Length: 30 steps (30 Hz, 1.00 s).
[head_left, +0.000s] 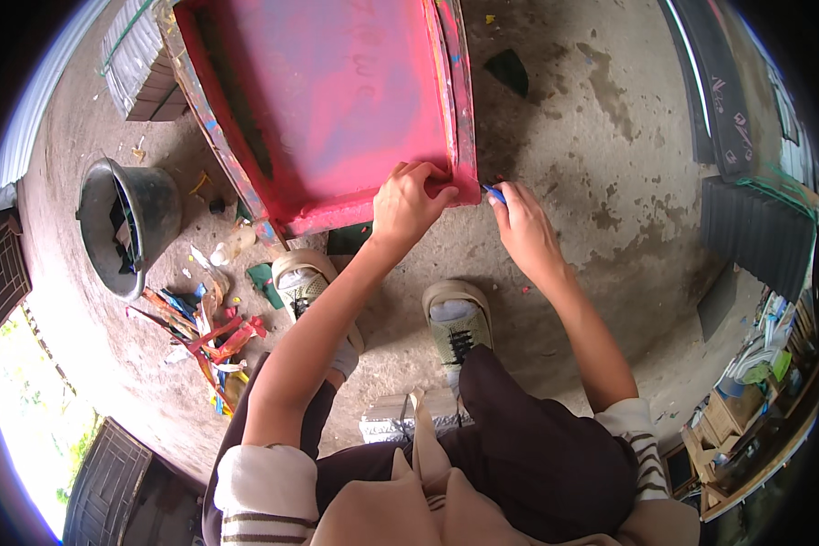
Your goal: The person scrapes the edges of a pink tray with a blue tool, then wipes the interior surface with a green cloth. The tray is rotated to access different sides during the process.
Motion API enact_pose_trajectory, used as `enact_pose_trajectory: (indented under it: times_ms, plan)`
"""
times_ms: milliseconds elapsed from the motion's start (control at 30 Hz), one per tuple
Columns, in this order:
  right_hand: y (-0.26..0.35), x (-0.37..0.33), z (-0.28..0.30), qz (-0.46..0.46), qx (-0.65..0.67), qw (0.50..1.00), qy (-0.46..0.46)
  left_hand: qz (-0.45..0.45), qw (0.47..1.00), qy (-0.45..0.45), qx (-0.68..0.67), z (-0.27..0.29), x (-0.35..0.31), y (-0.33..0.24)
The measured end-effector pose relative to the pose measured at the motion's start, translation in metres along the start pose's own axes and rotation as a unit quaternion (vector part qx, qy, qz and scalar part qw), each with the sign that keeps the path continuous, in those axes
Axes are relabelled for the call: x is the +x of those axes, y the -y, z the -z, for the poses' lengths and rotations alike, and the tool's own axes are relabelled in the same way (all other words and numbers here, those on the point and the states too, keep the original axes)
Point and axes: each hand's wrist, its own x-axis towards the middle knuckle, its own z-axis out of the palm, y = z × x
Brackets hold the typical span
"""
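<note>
Head view: left grip (404,201) pinches pink panel (332,100) (likely stiff; hold by rim); right grip (526,232) clasps blue tool (494,193).

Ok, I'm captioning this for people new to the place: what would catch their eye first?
Probably the pink-red framed panel at top centre, with the left hand on its near right corner and the right hand just right of it, holding a small blue object. Next, the dark bucket at left and the heap of colourful scraps below it in the picture, on the stained floor.
</note>
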Motion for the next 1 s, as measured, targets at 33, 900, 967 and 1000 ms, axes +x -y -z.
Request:
enact_pose_trajectory:
  times_ms: [33, 900, 967, 1000]
  plan:
    - [0.001, -0.001, 0.0, -0.009, -0.014, 1.0, 0.01, -0.002, 1.0, -0.007, 0.0, -0.003, 0.001, 0.002]
    - [-0.008, 0.009, 0.003, -0.097, 0.075, 0.992, -0.003, 0.083, 0.992, 0.065, 0.074, -0.003, 0.027, -0.021]
    - [-0.009, 0.009, 0.003, -0.094, 0.085, 0.992, -0.013, 0.08, 0.992, 0.066, 0.07, -0.003, 0.027, -0.02]
    - [-0.009, 0.009, 0.003, -0.09, 0.095, 0.991, -0.024, 0.078, 0.992, 0.066, 0.074, -0.004, 0.027, -0.019]
